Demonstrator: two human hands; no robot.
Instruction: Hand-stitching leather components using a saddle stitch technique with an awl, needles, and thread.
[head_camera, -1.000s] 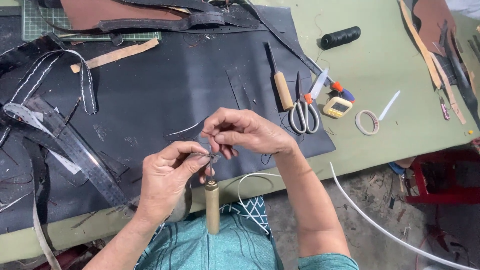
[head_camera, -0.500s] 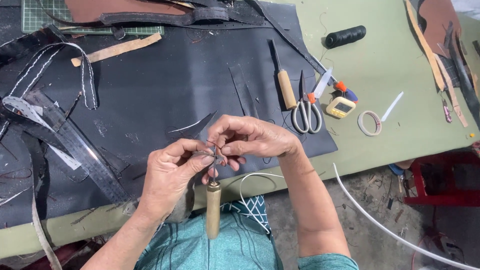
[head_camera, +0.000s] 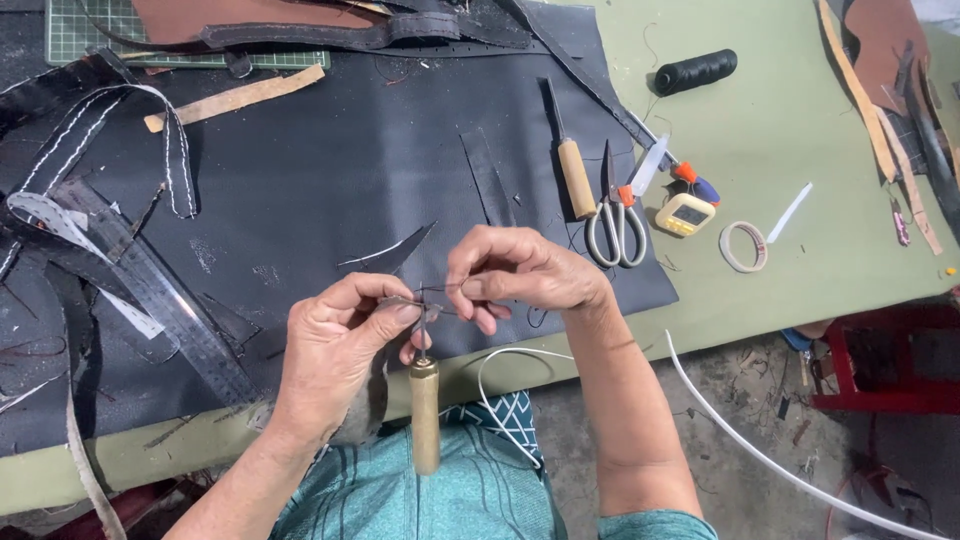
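The awl (head_camera: 424, 415) hangs upright at the near edge of the surface (head_camera: 800, 120), wooden handle down, metal tip up between both hands. The left hand (head_camera: 335, 350) pinches the tip area with thumb and forefinger pressed together; the other fingers curl loosely. The right hand (head_camera: 520, 275) pinches a dark thread (head_camera: 440, 290) between thumb and forefinger, just beside the awl tip; its remaining fingers are bent under.

Handling, as judged: the awl is light and rigid. The handle offers the secure hold; the tip is thin and sharp and should be gripped only at its base. The thread is limp and fine, slips easily, and needs a firm fingertip pinch close to its end.

Beyond the hands lies a black leather sheet (head_camera: 330, 190). To the right on it are a second awl (head_camera: 572, 170) and scissors (head_camera: 615, 215). Further right are a tape roll (head_camera: 744, 246) and, far right, a black thread spool (head_camera: 696, 71). A steel ruler (head_camera: 160, 295) lies left.
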